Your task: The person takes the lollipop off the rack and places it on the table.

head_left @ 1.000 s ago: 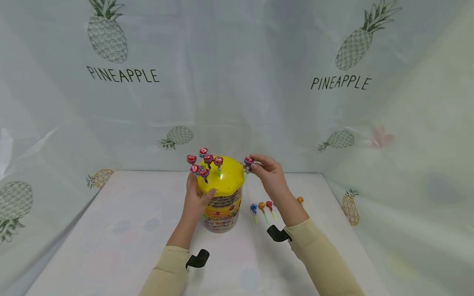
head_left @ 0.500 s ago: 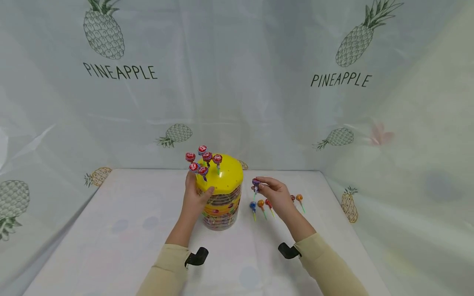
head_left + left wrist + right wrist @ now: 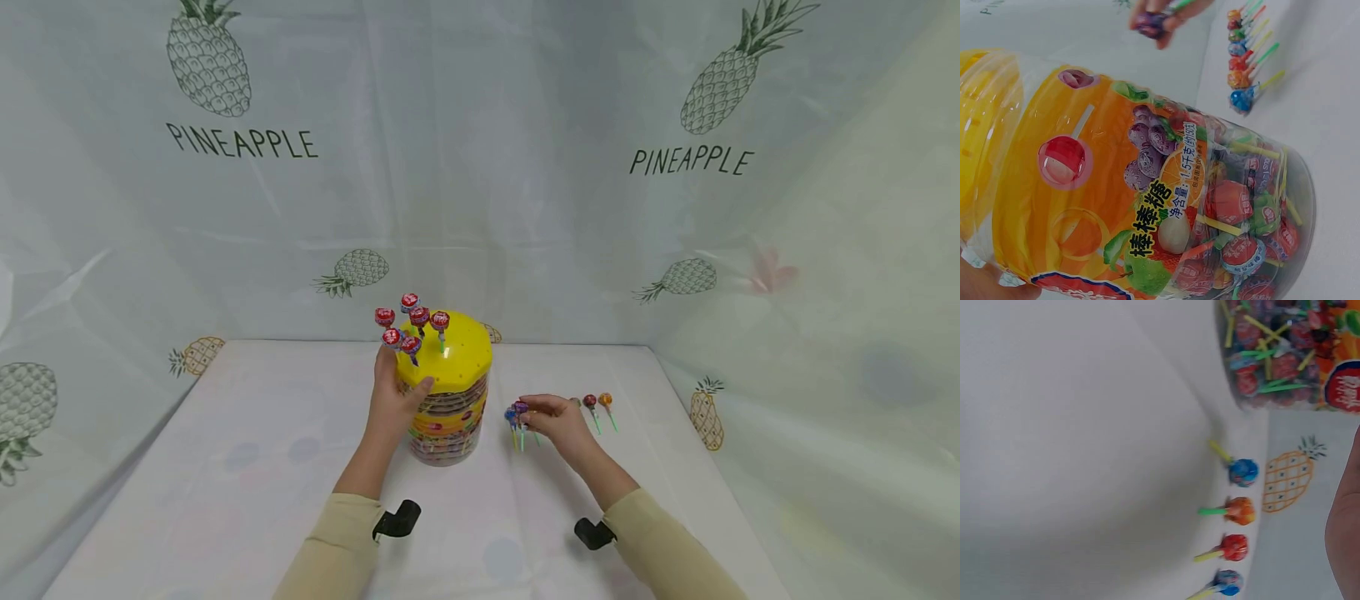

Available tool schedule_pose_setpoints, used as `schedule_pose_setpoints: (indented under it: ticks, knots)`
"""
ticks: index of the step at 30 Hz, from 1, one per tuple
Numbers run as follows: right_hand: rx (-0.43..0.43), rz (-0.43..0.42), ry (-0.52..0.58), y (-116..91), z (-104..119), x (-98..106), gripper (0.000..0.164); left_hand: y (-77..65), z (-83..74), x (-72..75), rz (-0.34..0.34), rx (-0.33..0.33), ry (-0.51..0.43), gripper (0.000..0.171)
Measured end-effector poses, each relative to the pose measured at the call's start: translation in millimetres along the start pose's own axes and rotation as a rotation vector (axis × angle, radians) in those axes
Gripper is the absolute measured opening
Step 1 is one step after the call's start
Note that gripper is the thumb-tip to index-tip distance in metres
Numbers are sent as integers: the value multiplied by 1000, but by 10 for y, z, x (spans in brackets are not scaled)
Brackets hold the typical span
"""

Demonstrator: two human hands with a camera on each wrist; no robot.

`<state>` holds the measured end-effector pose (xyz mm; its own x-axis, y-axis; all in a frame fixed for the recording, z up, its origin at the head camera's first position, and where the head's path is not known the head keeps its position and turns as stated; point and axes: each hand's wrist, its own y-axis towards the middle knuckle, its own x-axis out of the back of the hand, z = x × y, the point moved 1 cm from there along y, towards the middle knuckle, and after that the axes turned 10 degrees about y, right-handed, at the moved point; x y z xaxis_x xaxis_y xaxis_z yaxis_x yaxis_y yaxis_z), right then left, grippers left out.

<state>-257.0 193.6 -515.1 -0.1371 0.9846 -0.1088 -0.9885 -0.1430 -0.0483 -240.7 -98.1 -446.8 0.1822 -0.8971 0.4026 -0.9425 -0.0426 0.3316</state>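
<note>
Right hand (image 3: 558, 421) pinches a purple lollipop (image 3: 521, 407) low over the table (image 3: 262, 450), beside the blue lollipop (image 3: 511, 414) of a loose row. Left hand (image 3: 393, 398) grips the jar (image 3: 448, 408) below its yellow lid (image 3: 457, 362), where red lollipops (image 3: 411, 321) stand upright.

Bright, even, soft light with faint shadows; head view bends at its edges, wrist views blurred
</note>
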Motion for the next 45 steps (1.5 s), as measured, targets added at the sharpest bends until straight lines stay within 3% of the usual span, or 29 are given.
schedule_pose_setpoints:
  ticks: [13, 25, 45]
  knots:
    - [-48, 80, -83, -22, -327, 93, 31, 6, 11, 7, 7, -1, -5, 88]
    - [-112, 90, -303, -89, -588, 120, 23, -43, 22, -7, 8, -7, -15, 89]
    - [-95, 50, -425, -80, -607, 74, 21, -14, 24, 0, 3, -11, -21, 88]
